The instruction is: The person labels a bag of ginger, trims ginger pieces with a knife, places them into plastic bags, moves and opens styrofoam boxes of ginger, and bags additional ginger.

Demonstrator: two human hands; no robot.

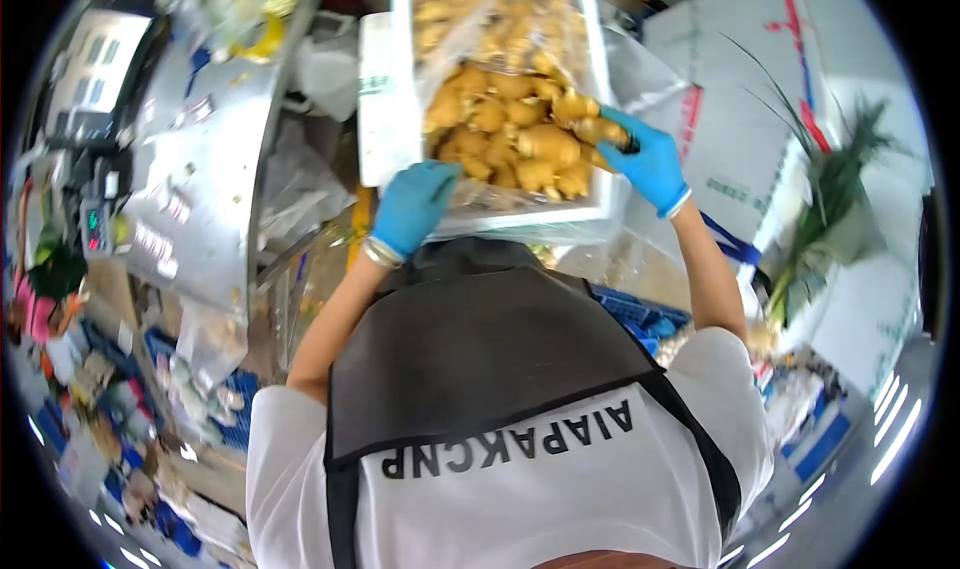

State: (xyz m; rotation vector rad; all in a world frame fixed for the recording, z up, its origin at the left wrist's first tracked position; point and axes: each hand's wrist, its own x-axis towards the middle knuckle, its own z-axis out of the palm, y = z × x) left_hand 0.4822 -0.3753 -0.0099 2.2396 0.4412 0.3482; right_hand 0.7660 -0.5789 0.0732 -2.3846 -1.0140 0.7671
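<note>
Ginger (598,132) in curled right grip (652,164); left hand (412,209) palm-down.

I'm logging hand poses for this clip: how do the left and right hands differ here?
The left hand is at the near left corner of the white box, while the right hand reaches over its right side.
The left hand's fingers point in toward the box with no ginger visible in them; the right hand's fingers and thumb close around a ginger piece.
Both hands wear blue gloves.
</note>
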